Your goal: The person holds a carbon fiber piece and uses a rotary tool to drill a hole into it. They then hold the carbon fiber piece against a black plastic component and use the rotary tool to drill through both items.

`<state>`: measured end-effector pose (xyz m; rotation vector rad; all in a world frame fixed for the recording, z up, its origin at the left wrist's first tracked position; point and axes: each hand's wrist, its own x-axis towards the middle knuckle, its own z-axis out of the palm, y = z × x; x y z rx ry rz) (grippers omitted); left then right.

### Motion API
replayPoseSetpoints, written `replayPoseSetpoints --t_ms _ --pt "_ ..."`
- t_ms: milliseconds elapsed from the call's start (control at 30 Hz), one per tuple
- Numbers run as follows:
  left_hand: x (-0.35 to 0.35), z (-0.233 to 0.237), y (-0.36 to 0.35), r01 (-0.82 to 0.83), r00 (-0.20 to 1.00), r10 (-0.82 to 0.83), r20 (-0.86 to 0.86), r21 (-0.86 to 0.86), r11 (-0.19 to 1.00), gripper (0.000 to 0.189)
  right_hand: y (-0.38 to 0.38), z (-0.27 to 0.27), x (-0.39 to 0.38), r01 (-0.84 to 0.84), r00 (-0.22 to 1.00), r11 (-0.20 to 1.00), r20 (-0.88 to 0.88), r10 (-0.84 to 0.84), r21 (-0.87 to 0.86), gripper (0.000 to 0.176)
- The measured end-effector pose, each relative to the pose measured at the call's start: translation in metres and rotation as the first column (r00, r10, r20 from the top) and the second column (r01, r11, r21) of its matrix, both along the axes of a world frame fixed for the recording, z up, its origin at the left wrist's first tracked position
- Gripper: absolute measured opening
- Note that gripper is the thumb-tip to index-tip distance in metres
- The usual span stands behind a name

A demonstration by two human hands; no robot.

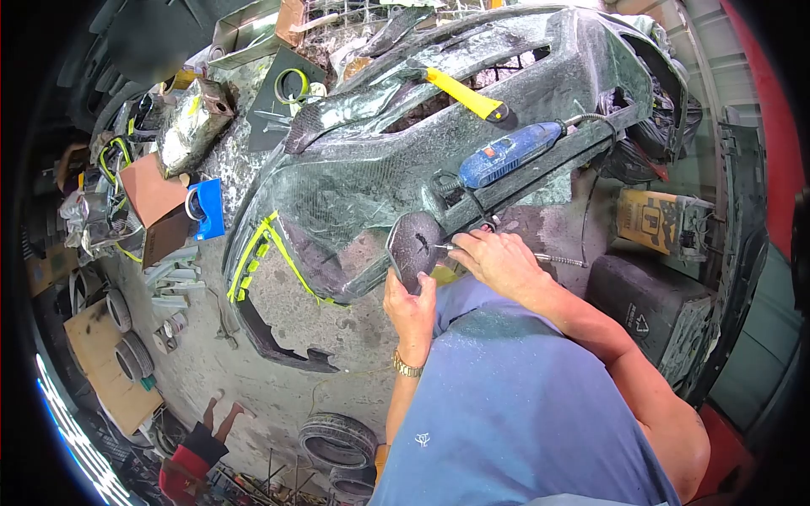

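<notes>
My left hand (pixel 409 312), wearing a gold watch, grips the lower edge of a dark, rounded shell piece (pixel 411 244) with a woven pattern. A jagged dark slot shows in its face. My right hand (pixel 499 263) is closed around the handpiece of a rotary tool, its thin metal tip at the slot; whether it touches cannot be made out. The tool's flexible shaft (pixel 561 260) comes out to the right of that hand. Just beyond, the blue rotary tool body (pixel 512 158) lies on a large dark car bumper (pixel 346 181), which has yellow-green tape along one edge.
A yellow-handled tool (pixel 466 93) rests on the bumper. Tape rolls and a blue box (pixel 209 209) are at the left. A cardboard box (pixel 654 221) and a black bin (pixel 645 295) stand at the right. Tyres (pixel 337 440) lie on the floor; another person (pixel 190 464) is at lower left.
</notes>
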<state>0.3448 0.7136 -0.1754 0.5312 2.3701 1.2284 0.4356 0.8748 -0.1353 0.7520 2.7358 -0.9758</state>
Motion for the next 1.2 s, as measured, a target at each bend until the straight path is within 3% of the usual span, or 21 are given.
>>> replayPoseSetpoints --t_ms 100,233,300,333,400,567,933,1200 --pt "0.001 -0.010 -0.004 0.005 0.994 -0.008 -0.113 -0.027 1.000 0.031 -0.003 0.001 -0.001 -0.061 0.998 0.998 -0.022 0.061 0.022 0.026" --pt "0.001 -0.006 -0.003 0.013 0.995 -0.017 -0.094 -0.048 0.999 0.031 -0.006 0.001 0.000 -0.053 0.999 0.998 -0.013 0.053 0.025 0.025" --pt "0.002 -0.011 -0.004 0.004 0.977 -0.015 -0.211 -0.053 0.999 0.030 -0.007 0.001 -0.002 -0.056 0.998 0.998 -0.012 0.056 0.010 0.025" --pt "0.002 -0.009 -0.004 0.006 0.977 -0.017 -0.210 -0.053 0.999 0.030 -0.005 0.002 -0.001 -0.054 0.998 0.998 -0.012 0.054 0.010 0.025" --pt "0.000 -0.005 -0.004 0.012 1.000 -0.013 -0.020 -0.024 1.000 0.037 0.002 0.004 0.001 -0.037 0.999 0.994 -0.035 0.034 -0.100 0.025" --pt "-0.001 -0.006 -0.003 -0.007 1.000 0.007 -0.012 0.023 1.000 0.035 0.006 0.001 0.002 0.035 0.998 0.999 -0.044 -0.036 -0.023 0.026" --pt "0.001 -0.011 -0.005 0.013 0.997 -0.014 -0.075 -0.014 1.000 0.039 0.003 0.005 -0.007 -0.032 0.998 0.999 0.053 0.033 -0.022 0.029" --pt "-0.001 -0.006 -0.003 0.044 0.996 -0.047 -0.079 -0.034 0.998 0.042 0.002 -0.002 -0.004 -0.068 0.998 0.997 0.004 0.068 0.028 0.031"
